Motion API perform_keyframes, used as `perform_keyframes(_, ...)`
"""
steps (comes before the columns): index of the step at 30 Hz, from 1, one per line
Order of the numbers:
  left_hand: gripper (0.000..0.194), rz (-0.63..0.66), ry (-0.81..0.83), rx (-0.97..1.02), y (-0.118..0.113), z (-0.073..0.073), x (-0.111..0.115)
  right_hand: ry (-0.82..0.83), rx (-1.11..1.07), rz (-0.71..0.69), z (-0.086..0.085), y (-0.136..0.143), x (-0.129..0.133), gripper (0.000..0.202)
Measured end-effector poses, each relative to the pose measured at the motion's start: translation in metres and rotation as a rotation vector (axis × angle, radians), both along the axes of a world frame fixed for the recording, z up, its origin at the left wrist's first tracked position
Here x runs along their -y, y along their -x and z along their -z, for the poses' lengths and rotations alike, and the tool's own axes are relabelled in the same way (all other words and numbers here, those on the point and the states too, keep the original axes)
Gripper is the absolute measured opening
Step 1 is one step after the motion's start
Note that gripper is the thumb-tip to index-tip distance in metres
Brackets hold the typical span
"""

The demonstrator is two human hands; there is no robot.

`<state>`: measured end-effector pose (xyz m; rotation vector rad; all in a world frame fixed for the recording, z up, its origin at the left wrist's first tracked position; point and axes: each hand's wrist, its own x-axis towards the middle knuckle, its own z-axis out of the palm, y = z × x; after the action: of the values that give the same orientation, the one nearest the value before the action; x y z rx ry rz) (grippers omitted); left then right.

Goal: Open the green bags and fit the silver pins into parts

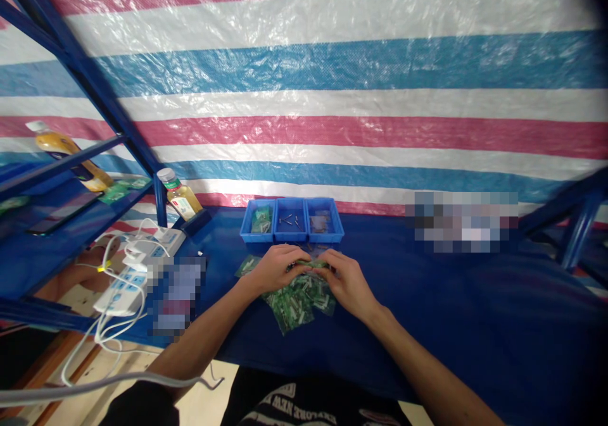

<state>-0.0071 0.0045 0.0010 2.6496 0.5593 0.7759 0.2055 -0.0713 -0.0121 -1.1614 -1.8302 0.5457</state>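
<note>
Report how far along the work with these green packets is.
The heaped green packets look filled, perhaps done. The left hand and right hand hold another packet above them. Loose metal pieces in the middle blue bin may be left; the total isn't clear.

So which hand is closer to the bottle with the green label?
The left hand. It's over the green packets, to the right of the bottle and nearer the person. The right hand is farther away, on the left hand's other side.
</note>
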Motion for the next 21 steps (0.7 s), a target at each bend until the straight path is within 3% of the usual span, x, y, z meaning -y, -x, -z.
perform_keyframes(8,0.020,0.066,0.015,0.077,0.0005,-0.0047,-0.0031,-0.002,0.071,0.040,0.0017,0.0024,-0.0024,0.005)
perform_keyframes(13,0.017,0.055,0.012,0.071,0.0010,-0.0062,-0.0025,-0.033,0.087,0.065,0.0028,0.0002,-0.0018,0.016)
perform_keyframes(21,0.016,0.052,-0.004,0.104,0.0021,-0.0049,-0.0049,-0.001,0.057,0.069,0.0021,-0.0017,-0.0027,0.009)
